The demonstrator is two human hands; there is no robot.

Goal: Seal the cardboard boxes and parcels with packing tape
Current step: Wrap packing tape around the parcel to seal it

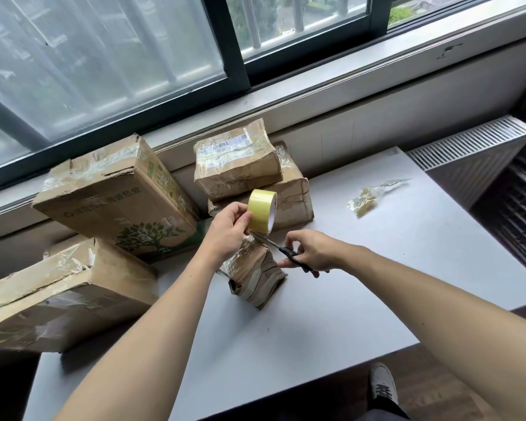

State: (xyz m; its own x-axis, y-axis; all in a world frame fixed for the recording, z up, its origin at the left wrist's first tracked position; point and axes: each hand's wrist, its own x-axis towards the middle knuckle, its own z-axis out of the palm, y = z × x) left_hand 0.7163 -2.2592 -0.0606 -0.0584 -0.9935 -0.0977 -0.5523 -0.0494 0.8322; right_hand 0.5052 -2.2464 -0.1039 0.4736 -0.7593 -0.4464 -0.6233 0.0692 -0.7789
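My left hand (pixel 227 230) grips a yellowish roll of packing tape (pixel 262 210), held just above a small crumpled brown parcel (pixel 254 275) standing on the white table (pixel 362 268). My right hand (pixel 310 250) holds black-handled scissors (pixel 283 250); their blades point left to the strip of tape between roll and parcel. Behind them, two taped brown parcels (pixel 240 165) are stacked by the wall. A printed cardboard box (pixel 116 202) leans on another taped box (pixel 49 299) at the left.
A crumpled scrap of clear tape (pixel 368 199) lies on the table at the right. A white radiator (pixel 474 159) stands past the table's right end. The window sill (pixel 316 95) runs along the back. A shoe (pixel 383 384) shows on the floor below the table's front edge.
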